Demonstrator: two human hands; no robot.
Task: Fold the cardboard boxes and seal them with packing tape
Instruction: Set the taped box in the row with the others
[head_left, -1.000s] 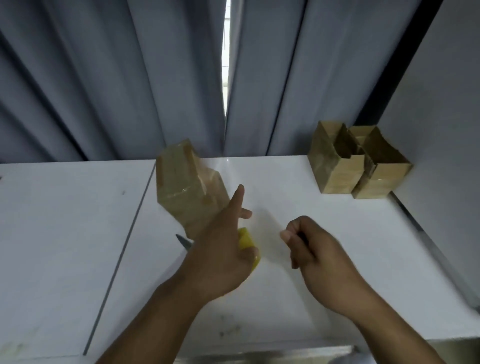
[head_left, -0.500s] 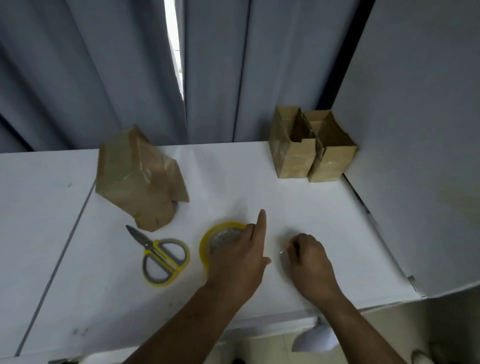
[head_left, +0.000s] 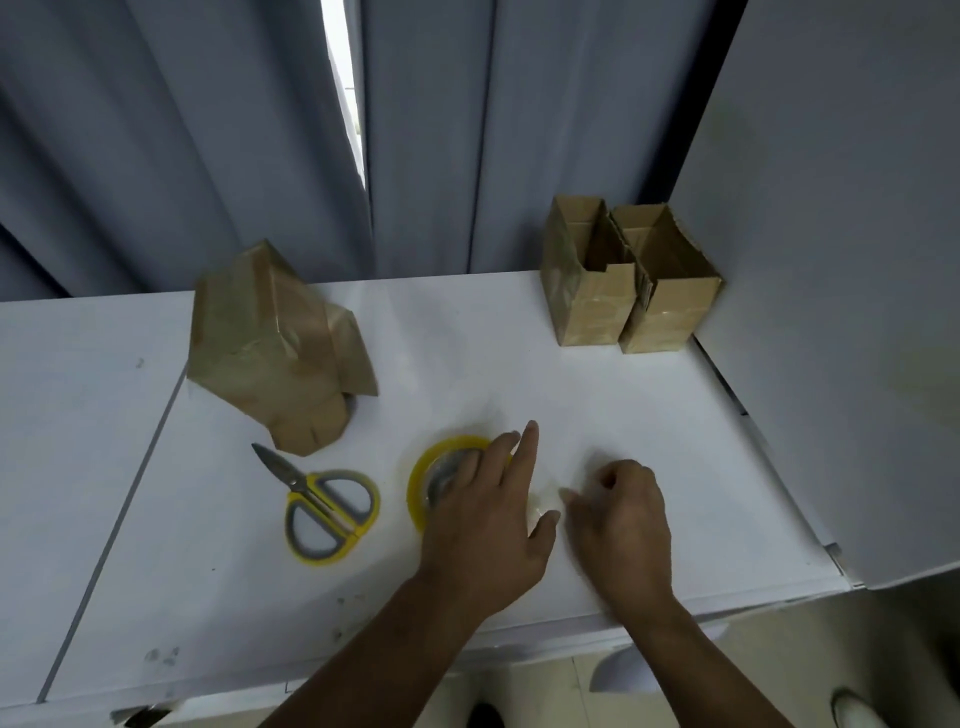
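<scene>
A yellow-rimmed roll of clear packing tape (head_left: 420, 480) lies flat on the white table (head_left: 597, 405). My left hand (head_left: 488, 525) rests on the roll with fingers stretched across it and thumb spread to the right. Just to its right, my right hand (head_left: 623, 514) has its fingers curled and pinches a short translucent strip of tape (head_left: 543, 505) drawn from the roll. A crumpled, taped cardboard box (head_left: 275, 343) lies at the back left. Two upright cardboard boxes (head_left: 587, 296) (head_left: 667, 301) with open tops stand side by side at the back right.
Yellow-and-grey scissors (head_left: 327, 512) lie shut to the left of the roll, blades pointing at the crumpled box. Grey curtains (head_left: 208, 156) hang behind the table. A white wall panel (head_left: 831, 260) bounds its right side. The table's front edge runs just below my wrists.
The view has tilted down and right. My left hand brought the roll down onto the table and now lies over it. My right hand stays curled close beside it.
</scene>
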